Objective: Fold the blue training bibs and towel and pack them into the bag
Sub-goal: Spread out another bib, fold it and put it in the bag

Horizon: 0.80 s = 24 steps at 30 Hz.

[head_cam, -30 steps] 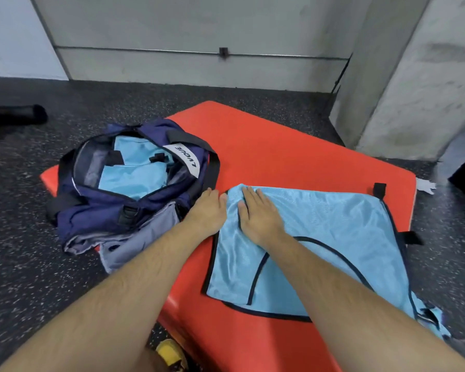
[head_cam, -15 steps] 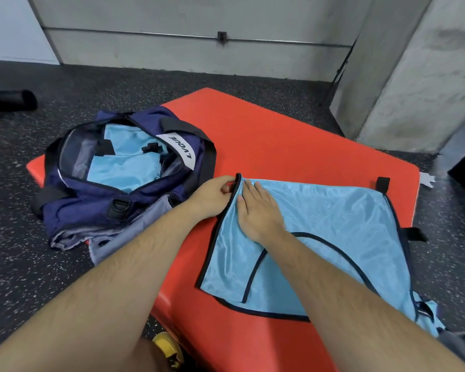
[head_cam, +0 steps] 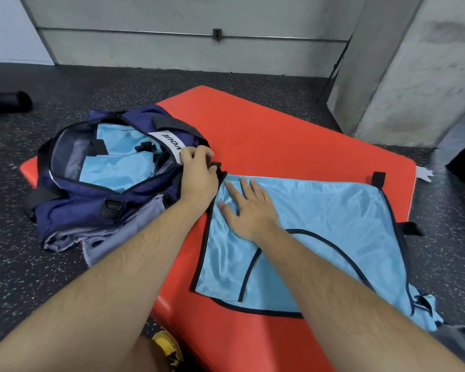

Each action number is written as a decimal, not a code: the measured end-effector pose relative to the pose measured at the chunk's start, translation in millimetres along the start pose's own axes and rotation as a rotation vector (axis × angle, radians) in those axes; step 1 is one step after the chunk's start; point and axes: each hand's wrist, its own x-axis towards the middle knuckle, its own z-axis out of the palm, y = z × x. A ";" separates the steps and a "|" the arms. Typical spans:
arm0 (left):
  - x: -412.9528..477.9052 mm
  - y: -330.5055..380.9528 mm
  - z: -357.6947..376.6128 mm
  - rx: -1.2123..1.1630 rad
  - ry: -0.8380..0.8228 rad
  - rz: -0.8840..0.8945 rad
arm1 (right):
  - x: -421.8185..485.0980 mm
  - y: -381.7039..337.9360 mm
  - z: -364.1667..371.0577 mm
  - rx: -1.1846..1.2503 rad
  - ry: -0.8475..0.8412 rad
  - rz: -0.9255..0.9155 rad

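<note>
- A black roller [head_cam: 8,102] lies far left on the speckled floor.
- A navy bag [head_cam: 73,208] sits unzipped on the left end of the red mat [head_cam: 279,135], with folded blue bibs [head_cam: 118,173] inside.
- Its white label [head_cam: 164,139] has black capitals that look like "VOUE"; the near end is under a hand.
- The left hand [head_cam: 198,175] has its grip closed, fingers curled round the black tab at the far-left corner of the bib [head_cam: 320,224], right against the bag.
- The right hand [head_cam: 249,210] has its grip open, palm flat and fingers spread on the bib.
- That bib, light blue with black trim, lies spread on the mat beside the bag.
- A concrete pillar [head_cam: 414,63] stands far right.
</note>
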 end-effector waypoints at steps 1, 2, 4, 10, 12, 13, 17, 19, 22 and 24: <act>-0.7 -0.9 0.6 0.023 -0.023 0.030 | 0.3 -0.3 0.1 -0.014 -0.008 0.000; -2.2 0.2 -0.7 0.054 -0.056 0.068 | 0.7 -0.7 -0.4 -0.022 -0.019 -0.001; -5.6 0.9 -4.2 0.119 -0.156 0.139 | 1.7 -1.3 -3.2 -0.043 -0.053 -0.006; -31.4 -14.4 -23.8 0.556 -0.573 0.271 | -15.9 -15.1 -4.0 -0.029 0.002 -0.032; -39.3 -17.0 -27.8 0.696 -0.539 0.340 | -24.7 -18.6 1.0 -0.003 -0.023 -0.035; -41.6 -17.8 -28.0 0.725 -0.511 0.366 | -27.1 -18.8 2.6 -0.004 -0.041 -0.032; -46.5 -17.5 -29.3 0.787 -0.460 0.406 | -29.3 -16.7 4.4 -0.030 -0.056 -0.038; -49.2 -16.0 -31.4 0.840 -0.425 0.407 | -29.4 -16.8 5.6 -0.044 -0.053 -0.040; -54.8 -4.6 -32.7 0.948 -0.285 0.412 | -30.4 -16.6 7.1 -0.059 -0.040 -0.042; -56.4 2.8 -26.7 0.933 -0.263 0.444 | -28.1 -14.7 5.0 -0.045 -0.063 -0.049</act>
